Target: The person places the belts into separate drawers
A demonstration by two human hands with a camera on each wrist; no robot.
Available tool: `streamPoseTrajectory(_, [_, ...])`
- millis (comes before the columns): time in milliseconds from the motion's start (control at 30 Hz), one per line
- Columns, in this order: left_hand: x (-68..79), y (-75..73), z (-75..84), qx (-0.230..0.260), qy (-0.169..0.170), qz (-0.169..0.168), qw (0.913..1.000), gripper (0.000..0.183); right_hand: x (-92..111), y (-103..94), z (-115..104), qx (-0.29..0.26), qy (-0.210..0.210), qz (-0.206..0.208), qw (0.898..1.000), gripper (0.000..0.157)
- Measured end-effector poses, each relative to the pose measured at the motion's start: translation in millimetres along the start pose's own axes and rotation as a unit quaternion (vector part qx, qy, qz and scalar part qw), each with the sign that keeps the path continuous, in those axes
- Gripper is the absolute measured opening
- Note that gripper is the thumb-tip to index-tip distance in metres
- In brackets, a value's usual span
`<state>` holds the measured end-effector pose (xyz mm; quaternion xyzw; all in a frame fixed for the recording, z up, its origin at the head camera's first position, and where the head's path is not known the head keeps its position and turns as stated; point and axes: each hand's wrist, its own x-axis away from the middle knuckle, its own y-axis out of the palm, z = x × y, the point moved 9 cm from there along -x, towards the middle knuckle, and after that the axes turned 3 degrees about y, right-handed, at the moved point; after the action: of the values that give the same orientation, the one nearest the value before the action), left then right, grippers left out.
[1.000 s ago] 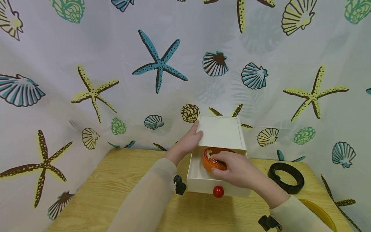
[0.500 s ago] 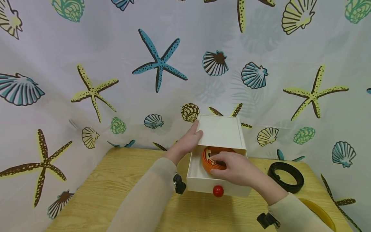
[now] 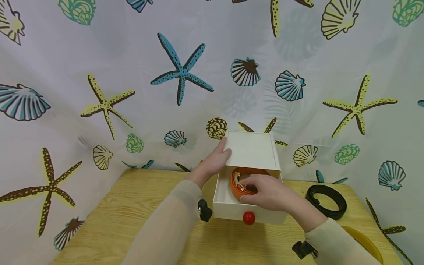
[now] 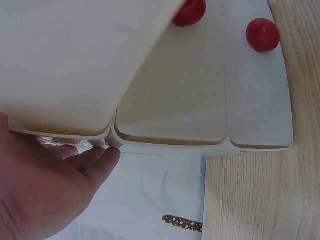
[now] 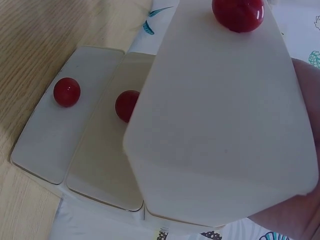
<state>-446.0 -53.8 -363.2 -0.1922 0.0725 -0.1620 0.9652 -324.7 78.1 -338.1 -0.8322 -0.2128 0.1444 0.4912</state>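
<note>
A white cabinet (image 3: 253, 149) with stacked drawers stands on the table, its top drawer (image 3: 223, 210) pulled out by a red knob's side. Inside that drawer lies a coiled orange belt (image 3: 234, 190) with a gold-coloured buckle (image 3: 237, 179). My right hand (image 3: 269, 191) reaches in from the right and pinches the coil near the buckle; its inner fingers are partly hidden. In the right wrist view the drawer front (image 5: 215, 120) covers most of this hand. My left hand (image 3: 213, 160) rests against the cabinet's left side, its straight fingers (image 4: 102, 167) touching the wall in the left wrist view.
A coiled black belt (image 3: 340, 209) lies on the wooden table (image 3: 145, 206) right of the cabinet. Nearer, a yellow band-like coil (image 3: 367, 244) is partly behind my right sleeve. Two lower drawers (image 5: 100, 145) sit closed. A patterned curtain (image 3: 139, 48) hangs behind.
My right hand and the buckle beneath it have shifted down very slightly within the drawer. The left hand, cabinet and drawer look the same.
</note>
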Motion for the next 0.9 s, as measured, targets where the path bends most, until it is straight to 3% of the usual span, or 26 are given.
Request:
streamPoseTrajectory(100, [0.1, 0.1, 0.8, -0.002, 0.001, 0.0, 1.0, 0.07, -0.6, 0.7, -1.8, -0.003, -0.018, -0.006, 1.0, 0.007])
streamPoseTrajectory(267, [-0.5, -0.2, 0.5, -0.006, 0.002, 0.002, 1.0, 0.07, -0.6, 0.3, -2.9, -0.016, -0.034, -0.008, 0.999, 0.023])
streamPoseTrajectory(400, [-0.8, -0.4, -0.6, -0.008, 0.001, 0.002, 1.0, 0.07, 0.3, -1.9, -1.2, -0.029, -0.024, -0.004, 0.999, 0.008])
streamPoseTrajectory(600, [-0.1, 0.0, -0.3, -0.007, 0.001, 0.002, 1.0, 0.07, 1.4, -4.3, 2.2, -0.04, -0.014, 0.008, 0.999, 0.03])
streamPoseTrajectory(900, [0.1, -0.1, -1.5, -0.005, -0.001, 0.002, 1.0, 0.071, 7.3, -11.3, 4.0, -0.046, 0.0, 0.045, 0.998, 0.029])
